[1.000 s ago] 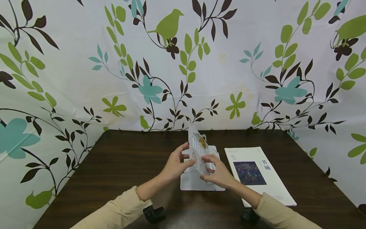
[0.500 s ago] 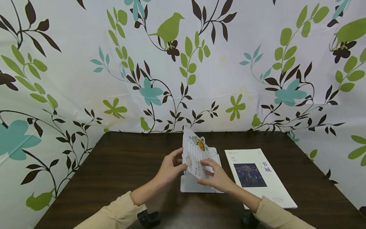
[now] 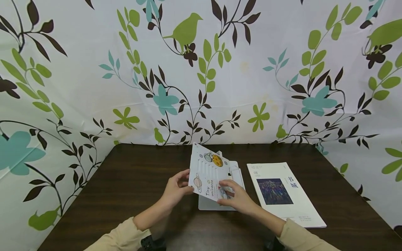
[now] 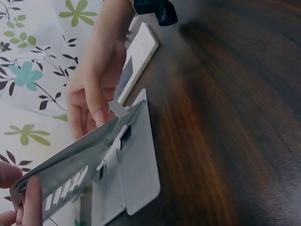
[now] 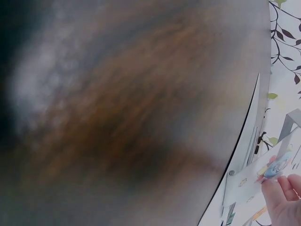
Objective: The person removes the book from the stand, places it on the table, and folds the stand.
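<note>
A white folding book stand (image 3: 205, 167), printed with planets and the words "Tiny universe", stands in the middle of the table. Its front panel is raised and tilted above a flat white base (image 3: 208, 204). My left hand (image 3: 176, 188) pinches the panel's left edge near the lower corner; in the left wrist view its fingers (image 4: 33, 200) lie on both sides of that edge. My right hand (image 3: 236, 197) grips the lower right part, beside a small bracket (image 4: 118, 109). The panel's slotted back and the hinge (image 4: 123, 134) show in the left wrist view.
A white book (image 3: 282, 191) with a dark picture on its cover lies right of the stand. The dark wooden table (image 3: 141, 167) ends at a patterned cloth (image 3: 232, 104) behind. Most of the right wrist view is blurred.
The panel has swung left and turned its printed face toward the head camera. My left hand has moved left and down with its edge; my right hand has shifted only slightly.
</note>
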The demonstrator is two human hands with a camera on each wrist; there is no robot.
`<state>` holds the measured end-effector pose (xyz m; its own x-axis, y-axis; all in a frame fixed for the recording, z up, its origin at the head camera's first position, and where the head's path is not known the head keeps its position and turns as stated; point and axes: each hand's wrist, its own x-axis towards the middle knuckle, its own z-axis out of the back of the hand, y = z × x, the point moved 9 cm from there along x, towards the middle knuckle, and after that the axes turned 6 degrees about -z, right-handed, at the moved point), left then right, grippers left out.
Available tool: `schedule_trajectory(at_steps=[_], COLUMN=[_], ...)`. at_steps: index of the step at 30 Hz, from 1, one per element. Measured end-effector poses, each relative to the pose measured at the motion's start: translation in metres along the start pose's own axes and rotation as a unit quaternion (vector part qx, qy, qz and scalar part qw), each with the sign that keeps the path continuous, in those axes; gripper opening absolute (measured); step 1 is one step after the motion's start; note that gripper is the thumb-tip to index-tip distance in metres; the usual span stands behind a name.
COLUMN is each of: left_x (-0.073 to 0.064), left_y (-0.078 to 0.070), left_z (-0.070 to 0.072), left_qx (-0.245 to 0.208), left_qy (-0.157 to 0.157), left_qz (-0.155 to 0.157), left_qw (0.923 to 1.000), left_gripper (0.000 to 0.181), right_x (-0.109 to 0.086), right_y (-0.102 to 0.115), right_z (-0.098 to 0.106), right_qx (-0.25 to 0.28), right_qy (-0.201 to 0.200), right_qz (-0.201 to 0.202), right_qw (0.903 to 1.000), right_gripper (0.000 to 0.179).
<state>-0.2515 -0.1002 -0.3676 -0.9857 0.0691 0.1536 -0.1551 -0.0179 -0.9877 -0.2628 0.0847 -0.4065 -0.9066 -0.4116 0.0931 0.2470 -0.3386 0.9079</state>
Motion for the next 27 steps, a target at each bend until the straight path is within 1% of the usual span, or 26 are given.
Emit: schedule_trajectory(at_steps=[2,5,9,12,17,24,27], left_x=[-0.001,-0.004,-0.007,-0.007,-0.006,-0.009,-0.01], left_y=[0.005,0.011,0.02,0.026,0.031,0.046,0.054], left_z=[0.003,0.007,0.014,0.017,0.021,0.025,0.026], left_qx=[0.003,0.014,0.033,0.047,0.068,0.09,0.095], left_qy=[-0.003,-0.005,-0.008,-0.004,0.006,0.014,0.022], left_qz=[0.011,0.016,0.022,0.027,0.031,0.047,0.054], left_qw=[0.9999,0.9998,0.9992,0.9985,0.9972,0.9947,0.9938], left_gripper=[0.059,0.059,0.058,0.057,0.056,0.057,0.058], right_x=[0.001,0.001,0.001,0.001,0.003,0.003,0.003], right_y=[-0.002,-0.005,-0.006,-0.005,-0.005,-0.009,-0.01], right_z=[-0.001,-0.003,-0.008,-0.009,-0.011,-0.014,-0.015], right_qx=[-0.004,-0.008,-0.006,-0.003,-0.008,0.01,0.008], right_qy=[-0.006,-0.006,0.012,0.032,0.053,0.061,0.059], right_qz=[-0.006,-0.008,-0.002,-0.007,-0.015,-0.03,-0.037], right_qw=[1.0,0.9999,0.9999,0.9995,0.9984,0.9976,0.9975], right_gripper=[0.056,0.057,0.06,0.061,0.062,0.063,0.064])
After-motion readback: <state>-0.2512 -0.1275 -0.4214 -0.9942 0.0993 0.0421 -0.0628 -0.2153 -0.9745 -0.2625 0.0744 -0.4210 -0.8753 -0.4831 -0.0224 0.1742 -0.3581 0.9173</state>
